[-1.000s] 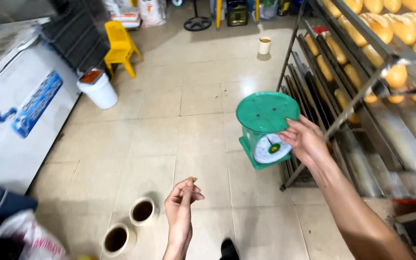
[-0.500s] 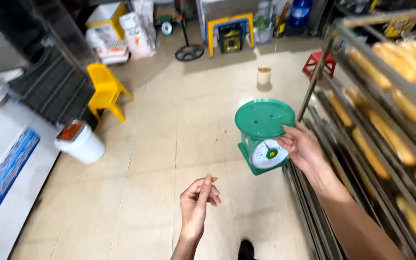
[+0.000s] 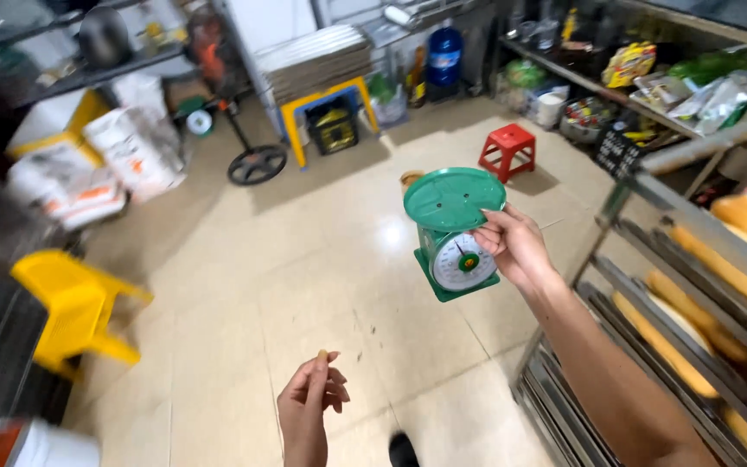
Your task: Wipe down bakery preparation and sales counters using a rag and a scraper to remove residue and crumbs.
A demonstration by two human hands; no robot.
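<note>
Carrying a green scale across a tiled bakery floor, a crumb-sized bit pinched in the other hand.

Head view: the right hand grips the green dial scale by its side, fingers wrapped at the dial's edge, holding it upright in mid-air with its round pan level; the step in hand looks like carrying it (no worktop shows nearby). The left hand is low and well apart from the scale, fingers loosely curled, thumb and forefinger pinching a small tan bit. A rack of trays with long bread loaves stands just right of the arm; a red stool and a yellow chair sit farther off. Setting it down would, I judge, call for a flat, steady surface.
</note>
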